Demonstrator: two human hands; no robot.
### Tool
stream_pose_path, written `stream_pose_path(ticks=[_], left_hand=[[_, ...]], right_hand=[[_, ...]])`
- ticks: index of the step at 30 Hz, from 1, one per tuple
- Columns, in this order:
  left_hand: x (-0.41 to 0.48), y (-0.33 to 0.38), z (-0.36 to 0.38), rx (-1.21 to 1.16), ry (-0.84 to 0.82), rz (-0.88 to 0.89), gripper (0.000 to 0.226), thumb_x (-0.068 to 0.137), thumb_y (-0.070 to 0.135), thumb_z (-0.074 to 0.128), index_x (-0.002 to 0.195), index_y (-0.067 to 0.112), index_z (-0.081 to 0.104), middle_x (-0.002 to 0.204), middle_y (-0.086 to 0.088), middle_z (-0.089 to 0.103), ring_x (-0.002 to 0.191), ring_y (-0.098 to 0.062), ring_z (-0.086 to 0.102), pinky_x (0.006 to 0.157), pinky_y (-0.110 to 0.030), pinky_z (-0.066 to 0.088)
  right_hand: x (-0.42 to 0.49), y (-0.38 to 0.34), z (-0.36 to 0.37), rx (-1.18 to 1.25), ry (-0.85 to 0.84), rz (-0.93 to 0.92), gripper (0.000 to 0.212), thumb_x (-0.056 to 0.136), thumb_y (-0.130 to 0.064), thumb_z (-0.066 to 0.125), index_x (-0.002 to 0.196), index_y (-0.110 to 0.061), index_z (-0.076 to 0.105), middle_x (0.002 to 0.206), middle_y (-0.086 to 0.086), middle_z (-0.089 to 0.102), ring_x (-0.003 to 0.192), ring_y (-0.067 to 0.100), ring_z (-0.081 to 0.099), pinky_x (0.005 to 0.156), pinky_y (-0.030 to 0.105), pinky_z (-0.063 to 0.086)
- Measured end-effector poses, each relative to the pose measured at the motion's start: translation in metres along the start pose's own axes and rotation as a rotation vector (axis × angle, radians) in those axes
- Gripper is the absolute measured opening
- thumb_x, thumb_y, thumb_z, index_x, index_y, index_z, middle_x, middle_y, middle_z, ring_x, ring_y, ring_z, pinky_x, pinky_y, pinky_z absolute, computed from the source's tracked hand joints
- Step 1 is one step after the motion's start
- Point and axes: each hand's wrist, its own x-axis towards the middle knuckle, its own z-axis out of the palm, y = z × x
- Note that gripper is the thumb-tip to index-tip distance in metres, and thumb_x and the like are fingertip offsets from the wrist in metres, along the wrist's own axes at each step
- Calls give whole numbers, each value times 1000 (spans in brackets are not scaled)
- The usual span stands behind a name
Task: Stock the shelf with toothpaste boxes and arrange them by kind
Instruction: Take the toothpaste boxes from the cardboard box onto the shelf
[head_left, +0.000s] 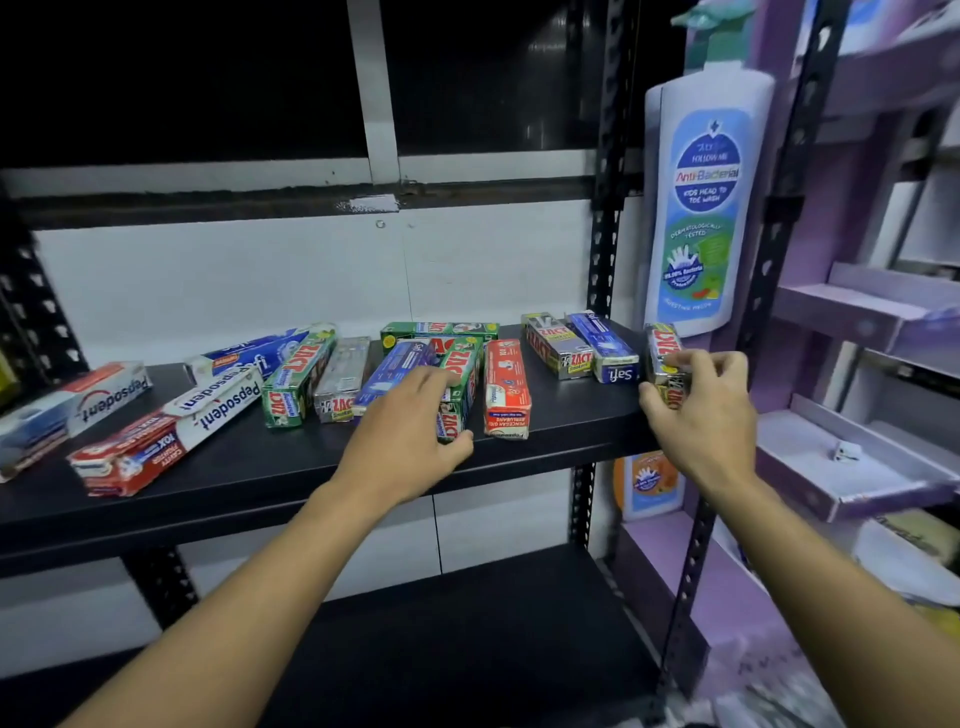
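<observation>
Several toothpaste boxes lie scattered on the black shelf (270, 467). My left hand (410, 426) grips a green Zact box (460, 384) near the middle, fingers over its top and thumb at its near end. Beside it lie a blue Safi box (395, 371) and a red Pepsodent box (506, 387). My right hand (701, 400) pinches a silver Zact box (662, 353) at the shelf's right end. Left of it sit another silver Zact box (558, 345) and a blue Safi box (605, 345). White and red Pepsodent boxes (171, 426) lie at the left.
A black perforated upright (605, 249) stands at the shelf's back right. A large cardboard bottle display (701, 202) and purple shelving (852, 457) stand to the right. A lower black shelf (467, 639) sits beneath.
</observation>
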Motion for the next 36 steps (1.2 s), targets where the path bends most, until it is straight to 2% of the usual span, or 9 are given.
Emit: stream_pose_path(ticks=[5,9,11,15,19,22,26,32,36], left_hand=[[1,-1,-3,70,-12,34,60,91,46,62,143,23,42,146,4,48,128,-19,51,103,-38,43],[-4,-4,-2,126,19,68,63,92,49,60,146,23,42,150,3,46,136,-20,42,112,-45,36],[-13,-6,-1,156,86,110,61,91,48,61,144,22,45,149,4,46,136,-19,40,113,-45,33],[-44,-6,2,227,197,225,52,88,42,63,134,19,56,139,3,55,128,-22,48,107,-42,36],[-86,-14,10,246,179,252,46,86,41,63,127,19,60,129,3,59,120,-23,52,99,-41,40],[-125,-30,25,250,49,208,44,87,43,61,126,22,58,124,6,60,112,-21,54,96,-40,41],[-181,-61,57,241,-209,74,46,91,46,54,132,26,51,130,7,55,119,-19,51,102,-41,39],[-278,-111,121,204,-579,-120,48,91,44,54,134,24,47,130,3,52,116,-22,50,96,-39,38],[-340,-126,164,160,-758,-212,43,91,41,55,127,19,50,132,-3,52,120,-27,51,97,-41,37]], right_hand=[[-1,-6,1,-55,-134,-25,43,88,-34,63,128,-25,49,119,7,40,88,38,59,77,49,53],[-6,-11,-7,-99,-185,-5,53,86,-29,64,135,-25,45,126,9,39,108,38,52,85,48,51],[-20,-19,-12,-131,-125,-53,57,83,-27,64,136,-22,44,131,12,38,115,39,45,89,49,49],[-70,-47,-17,-86,-30,-263,46,81,-24,66,125,-19,54,128,9,43,111,33,45,85,45,48],[-130,-66,1,-75,-187,-469,22,81,-26,67,99,-15,62,112,5,49,98,28,47,79,41,45],[-175,-66,27,-57,-365,-584,18,84,-27,65,95,-15,60,107,4,50,93,26,48,76,39,44],[-236,-59,70,-87,-643,-629,24,86,-34,63,105,-19,60,108,0,48,94,23,47,76,36,46],[-320,-39,122,-203,-1060,-609,38,90,-37,57,126,-24,54,125,0,42,110,23,42,87,35,44],[-372,-17,149,-282,-1290,-595,42,90,-39,54,128,-22,53,130,4,43,116,26,43,95,38,43]])
